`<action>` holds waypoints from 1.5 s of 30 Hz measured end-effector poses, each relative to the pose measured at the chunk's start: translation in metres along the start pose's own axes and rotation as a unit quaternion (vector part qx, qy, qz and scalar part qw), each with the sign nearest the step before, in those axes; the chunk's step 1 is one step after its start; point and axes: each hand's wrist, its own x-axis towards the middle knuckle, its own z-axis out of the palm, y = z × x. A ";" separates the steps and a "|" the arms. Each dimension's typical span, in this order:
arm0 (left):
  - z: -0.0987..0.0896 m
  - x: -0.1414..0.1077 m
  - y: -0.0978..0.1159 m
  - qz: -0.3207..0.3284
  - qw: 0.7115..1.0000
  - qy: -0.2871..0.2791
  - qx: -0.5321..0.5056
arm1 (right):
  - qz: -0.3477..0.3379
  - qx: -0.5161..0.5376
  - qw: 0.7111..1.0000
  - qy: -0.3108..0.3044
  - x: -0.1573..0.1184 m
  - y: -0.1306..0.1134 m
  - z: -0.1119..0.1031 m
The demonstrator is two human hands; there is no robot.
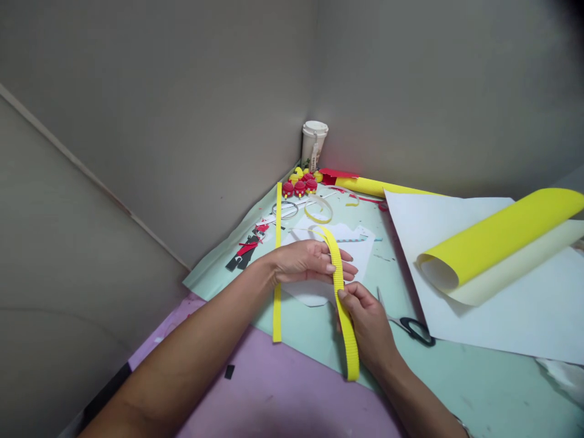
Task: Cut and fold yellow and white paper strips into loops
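A ridged yellow paper strip (pixel 348 334) hangs in a curve between my hands, its lower end near the front edge of the green sheet. My left hand (pixel 310 260) has its thumb on the upper part of the strip, with the fingers behind it. Just below, my right hand (pixel 367 316) pinches the same strip between thumb and fingers. Under my left wrist a flat yellow strip (pixel 277 313) lies lengthwise. Partly hidden behind my hands are white paper pieces (pixel 362 252).
Black-handled scissors (pixel 417 331) lie right of my right hand. A rolled yellow sheet (pixel 497 237) rests on white paper (pixel 493 322). Small red and yellow figures (pixel 300 187) sit before a white cup (pixel 314 143) in the corner. Black and red scraps (pixel 246 252) lie left.
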 end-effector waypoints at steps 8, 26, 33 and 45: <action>-0.009 0.002 -0.004 -0.007 1.000 -0.005 0.023 | 0.002 0.032 0.999 -0.022 0.001 0.001 -0.001; -0.006 0.000 0.001 0.030 0.998 0.000 0.051 | 0.003 -0.029 1.000 -0.008 0.004 0.005 -0.004; 0.001 -0.001 0.002 0.080 0.994 0.041 0.063 | -0.012 -0.055 0.998 -0.010 0.005 0.009 -0.005; 0.020 0.007 -0.002 0.186 0.960 0.203 -0.058 | -0.043 -0.133 0.990 0.014 -0.001 0.002 0.004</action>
